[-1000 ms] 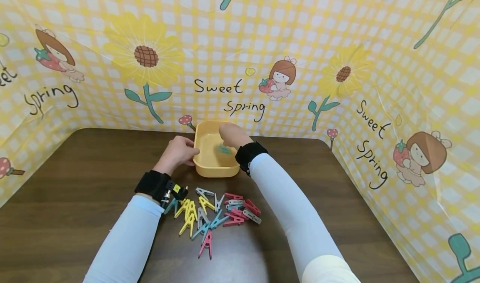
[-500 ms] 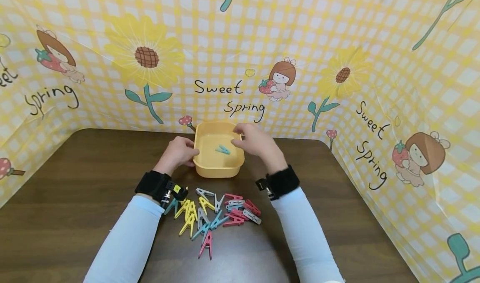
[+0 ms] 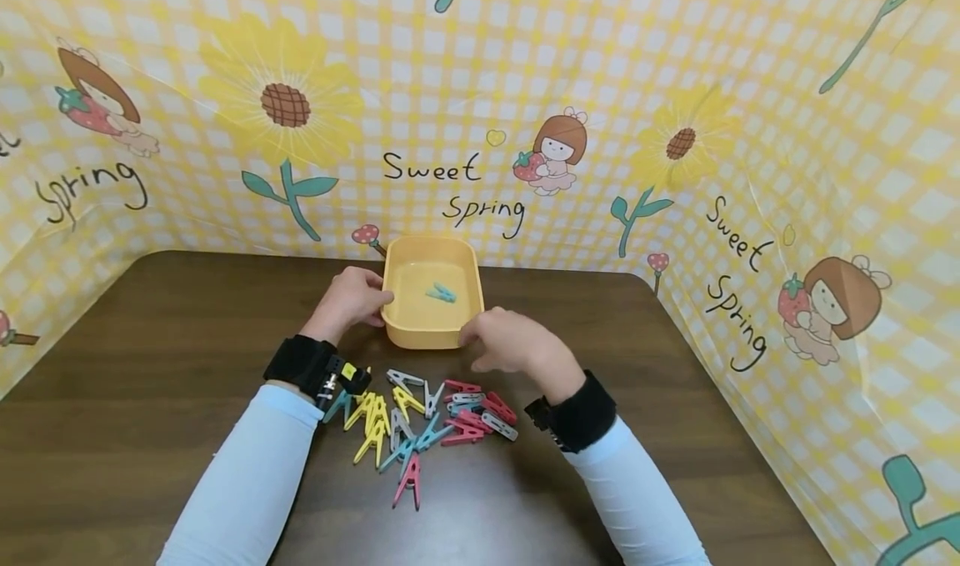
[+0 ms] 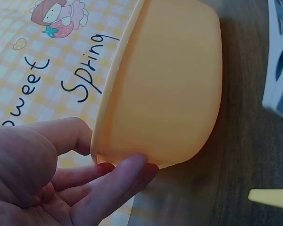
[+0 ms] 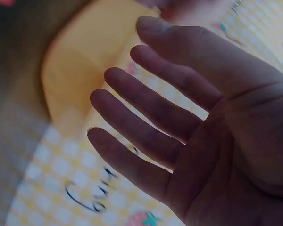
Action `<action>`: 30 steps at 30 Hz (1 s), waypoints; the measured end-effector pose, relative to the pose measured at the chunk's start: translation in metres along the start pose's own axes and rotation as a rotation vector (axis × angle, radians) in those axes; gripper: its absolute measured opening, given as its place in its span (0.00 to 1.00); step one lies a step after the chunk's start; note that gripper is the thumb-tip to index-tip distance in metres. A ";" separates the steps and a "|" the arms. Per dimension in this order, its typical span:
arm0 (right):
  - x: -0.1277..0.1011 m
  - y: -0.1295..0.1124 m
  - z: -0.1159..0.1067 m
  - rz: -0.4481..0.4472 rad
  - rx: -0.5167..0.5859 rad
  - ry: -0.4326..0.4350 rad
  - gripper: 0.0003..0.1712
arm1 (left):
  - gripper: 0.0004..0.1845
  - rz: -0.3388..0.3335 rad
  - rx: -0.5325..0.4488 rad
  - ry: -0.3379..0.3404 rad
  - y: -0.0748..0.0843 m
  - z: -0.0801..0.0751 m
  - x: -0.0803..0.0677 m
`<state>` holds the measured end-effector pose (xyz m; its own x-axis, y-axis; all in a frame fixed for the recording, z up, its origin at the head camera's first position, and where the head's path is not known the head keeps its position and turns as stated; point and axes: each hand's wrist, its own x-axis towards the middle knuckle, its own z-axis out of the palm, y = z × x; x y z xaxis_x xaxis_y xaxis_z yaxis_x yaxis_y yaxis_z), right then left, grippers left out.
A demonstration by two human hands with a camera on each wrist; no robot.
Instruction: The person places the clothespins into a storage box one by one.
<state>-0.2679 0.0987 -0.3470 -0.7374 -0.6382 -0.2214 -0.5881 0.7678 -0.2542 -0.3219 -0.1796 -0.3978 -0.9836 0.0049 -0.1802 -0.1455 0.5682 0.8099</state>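
A yellow plastic basin (image 3: 427, 338) stands at the back of the table, with a blue-green clothespin (image 3: 441, 292) lying on its floor. My left hand (image 3: 351, 301) grips the basin's left side; in the left wrist view the thumb is bent at the rim and the other fingers lie against the outer wall. By the basin's front right corner hovers my right hand (image 3: 517, 341), its fingers spread and holding nothing in the right wrist view. In front of the basin, several yellow clothespins (image 3: 371, 443), pink clothespins (image 3: 407, 483), blue clothespins (image 3: 431, 437) and grey clothespins (image 3: 498, 425) lie in a loose pile.
A yellow checked cloth (image 3: 442, 74) with printed flowers and lettering rises behind the dark wooden table (image 3: 202, 324) and along its sides. The basin stands close to the table's back edge. Bare tabletop stretches to either side of the clothespins.
My right hand has come up out of the basin, crossed its right rim and moved toward me, leaving the blue-green clothespin inside. My left hand has stayed at the basin's left side.
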 end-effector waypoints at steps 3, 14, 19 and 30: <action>0.010 -0.002 0.011 -0.009 -0.031 -0.053 0.21 | 0.25 -0.013 -0.004 -0.007 -0.002 0.000 -0.001; 0.025 -0.009 0.028 -0.025 -0.080 -0.109 0.18 | 0.26 0.009 0.005 0.001 0.001 -0.002 -0.001; 0.028 -0.011 0.034 -0.034 -0.118 -0.122 0.15 | 0.26 0.003 0.011 -0.002 0.002 -0.001 -0.002; 0.030 -0.001 0.037 0.026 -0.122 -0.093 0.05 | 0.26 0.023 0.028 0.000 0.002 0.001 0.001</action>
<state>-0.2768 0.0764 -0.3883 -0.7221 -0.6164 -0.3142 -0.6094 0.7816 -0.1328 -0.3230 -0.1778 -0.3972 -0.9867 0.0180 -0.1616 -0.1199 0.5911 0.7977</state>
